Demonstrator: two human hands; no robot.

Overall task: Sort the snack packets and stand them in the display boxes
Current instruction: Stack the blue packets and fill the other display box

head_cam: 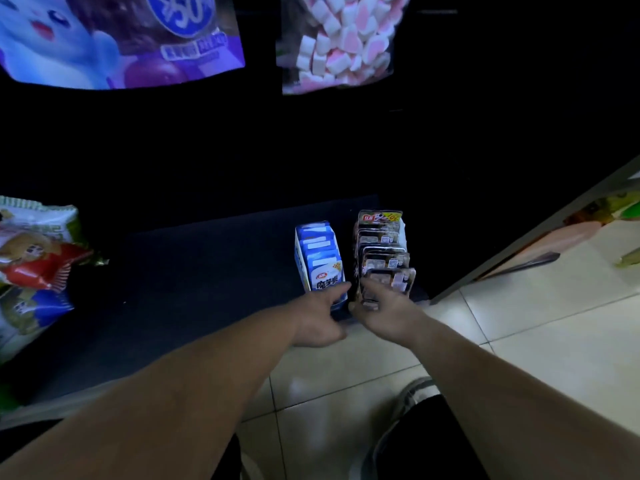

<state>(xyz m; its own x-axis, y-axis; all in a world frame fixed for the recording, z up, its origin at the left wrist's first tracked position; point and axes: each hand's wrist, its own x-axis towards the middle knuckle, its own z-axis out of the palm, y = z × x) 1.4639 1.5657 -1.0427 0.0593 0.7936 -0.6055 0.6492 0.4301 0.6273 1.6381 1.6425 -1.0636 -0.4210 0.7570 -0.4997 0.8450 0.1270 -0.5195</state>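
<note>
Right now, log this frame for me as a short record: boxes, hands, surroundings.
blue box: on shelf, blue-white packets standing inside
dark box: right beside it, dark packets in a row
left hand: index finger on blue box front
right hand: fingers curled over front dark packet
loose bags: shelf's left end

Overall: dim and bluish; the shelf recess (207,150) is almost black.
Light: strongest on the floor tiles (540,344) at right, with soft glare patches.
Blur: purple bag (121,39) and marshmallow bag (339,43) at top are smeared.
Edges: wide-angle bending of straight lines.
Sharpest: blue display box (320,258) and dark packets (384,254); print partly legible.
</note>
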